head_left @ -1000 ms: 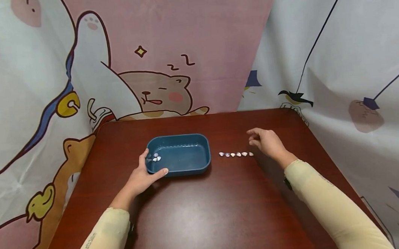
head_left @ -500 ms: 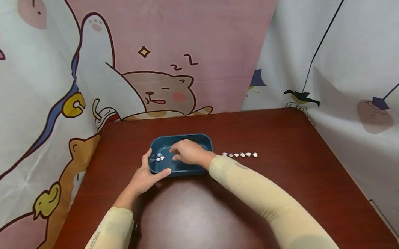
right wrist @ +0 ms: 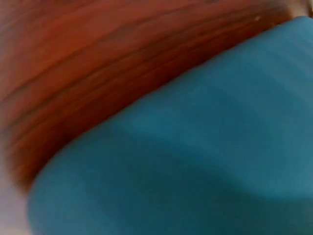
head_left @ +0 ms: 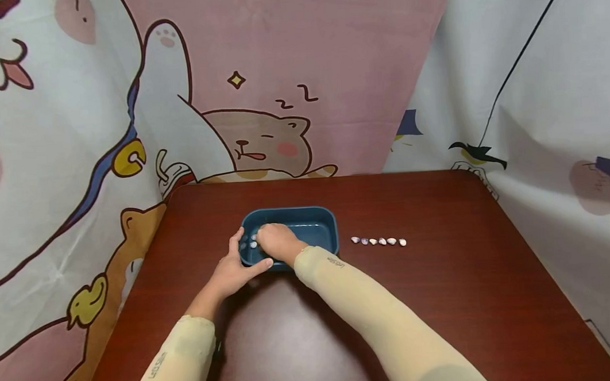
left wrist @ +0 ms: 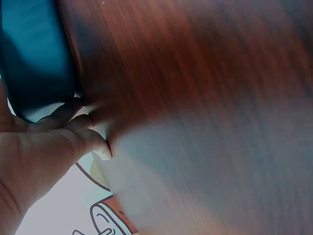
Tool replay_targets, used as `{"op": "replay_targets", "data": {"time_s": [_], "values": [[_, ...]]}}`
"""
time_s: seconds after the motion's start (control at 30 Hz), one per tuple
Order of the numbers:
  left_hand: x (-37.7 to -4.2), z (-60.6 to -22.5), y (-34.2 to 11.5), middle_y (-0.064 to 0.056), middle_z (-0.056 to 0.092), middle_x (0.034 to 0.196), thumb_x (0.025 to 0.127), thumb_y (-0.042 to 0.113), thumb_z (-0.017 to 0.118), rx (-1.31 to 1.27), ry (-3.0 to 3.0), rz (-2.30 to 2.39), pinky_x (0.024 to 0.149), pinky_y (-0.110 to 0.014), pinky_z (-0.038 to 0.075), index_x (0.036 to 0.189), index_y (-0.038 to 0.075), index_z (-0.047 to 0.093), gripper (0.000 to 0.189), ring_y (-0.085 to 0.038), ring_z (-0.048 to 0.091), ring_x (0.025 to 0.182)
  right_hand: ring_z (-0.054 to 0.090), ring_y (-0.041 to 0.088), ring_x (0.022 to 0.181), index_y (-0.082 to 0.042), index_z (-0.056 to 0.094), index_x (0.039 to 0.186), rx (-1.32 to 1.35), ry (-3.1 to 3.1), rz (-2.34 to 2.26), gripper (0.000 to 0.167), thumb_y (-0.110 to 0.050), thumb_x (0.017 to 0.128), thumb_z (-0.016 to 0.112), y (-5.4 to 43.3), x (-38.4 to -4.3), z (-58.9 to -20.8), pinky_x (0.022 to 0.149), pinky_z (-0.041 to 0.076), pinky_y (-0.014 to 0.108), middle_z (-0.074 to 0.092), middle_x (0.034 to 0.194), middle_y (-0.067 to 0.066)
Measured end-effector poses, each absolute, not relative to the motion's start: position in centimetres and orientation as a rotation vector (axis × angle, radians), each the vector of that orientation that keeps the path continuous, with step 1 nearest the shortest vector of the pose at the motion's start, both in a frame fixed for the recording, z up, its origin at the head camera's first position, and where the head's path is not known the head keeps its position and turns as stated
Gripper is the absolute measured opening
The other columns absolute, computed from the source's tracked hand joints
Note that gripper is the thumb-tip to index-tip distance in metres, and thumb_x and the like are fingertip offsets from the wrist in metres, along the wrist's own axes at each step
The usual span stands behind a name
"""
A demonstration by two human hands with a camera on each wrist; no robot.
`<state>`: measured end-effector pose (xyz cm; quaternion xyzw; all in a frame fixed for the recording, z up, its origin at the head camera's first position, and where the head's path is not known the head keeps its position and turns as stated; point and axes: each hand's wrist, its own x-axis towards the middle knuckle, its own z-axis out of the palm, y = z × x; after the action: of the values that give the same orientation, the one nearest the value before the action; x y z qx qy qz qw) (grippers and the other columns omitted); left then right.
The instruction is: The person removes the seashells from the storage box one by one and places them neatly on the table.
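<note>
In the head view a dark blue rectangular bin (head_left: 314, 217) stands on the table, and my left hand (head_left: 230, 275) grips its left end with the thumb along the front rim. The left wrist view shows that same hand beside the bin's blue wall (left wrist: 36, 54). My right hand (head_left: 278, 241) is down inside the bin, over its left part, with its fingertips hidden from the head camera. Small pale seashells (head_left: 253, 244) lie in the bin just left of that hand; others may be covered. The right wrist view holds only a blurred blue bin wall (right wrist: 205, 137) and table.
Right of the bin, several small white and purple seashells (head_left: 382, 241) lie in a row on the reddish-brown wooden table (head_left: 445, 298). A curtain (head_left: 360, 67) with cartoon animals hangs behind and beside the table.
My right hand has moved left from above the right end of the shell row into the bin, reaching its left-hand shells. My left hand keeps its grip. The head view has shifted slightly.
</note>
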<state>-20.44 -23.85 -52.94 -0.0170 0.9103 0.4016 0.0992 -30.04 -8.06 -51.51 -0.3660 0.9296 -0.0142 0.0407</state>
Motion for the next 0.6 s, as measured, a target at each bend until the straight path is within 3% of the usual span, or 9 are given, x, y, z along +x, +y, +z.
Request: {"op": "replay_targets", "data": {"time_s": [0.2,0.37,0.47,0.6], "values": [[-20.1,-53.0,-23.6,-0.03,0.049,0.159,0.086,0.077,0.072,-0.062,2.688,1.152,0.11,-0.06,0.052,0.171,0.033,-0.009,0.126,-0.041,0.065,0.129,0.069,0.011,0.083,-0.015,0.08,0.103,-1.218,2.84,-0.429,0.016,-0.021,0.108,0.066,-3.8,-28.8,-50.0,0.081,0.06,0.03,0.079,0.096,0.0],[-20.0,-53.0,-23.5,-0.024,0.023,0.176,0.085,0.08,0.072,-0.076,2.664,1.141,0.118,-0.066,0.044,0.17,0.034,-0.013,0.129,-0.049,0.05,0.147,0.078,0.016,0.095,-0.012,0.082,0.113,-1.233,2.823,-0.829,0.015,-0.02,0.103,0.073,4.2,-27.4,-46.8,0.087,0.063,0.034,0.083,0.108,0.002],[-20.1,-52.9,-23.5,-0.023,0.02,0.177,0.085,0.079,0.073,-0.075,2.665,1.142,0.119,-0.067,0.041,0.17,0.035,-0.014,0.129,-0.05,0.045,0.151,0.08,0.02,0.101,-0.011,0.083,0.115,-1.152,2.915,-0.919,0.018,-0.018,0.101,0.076,10.7,-27.3,-45.4,0.091,0.064,0.039,0.084,0.111,0.005],[-20.3,-52.6,-23.4,-0.026,0.022,0.176,0.086,0.078,0.072,-0.061,2.675,1.141,0.119,-0.068,0.041,0.17,0.035,-0.015,0.128,-0.051,0.045,0.15,0.081,0.028,0.095,-0.004,0.083,0.11,-0.921,3.137,-0.796,0.015,-0.012,0.1,0.076,20.3,-27.2,-45.3,0.086,0.064,0.047,0.084,0.105,0.012]]}}
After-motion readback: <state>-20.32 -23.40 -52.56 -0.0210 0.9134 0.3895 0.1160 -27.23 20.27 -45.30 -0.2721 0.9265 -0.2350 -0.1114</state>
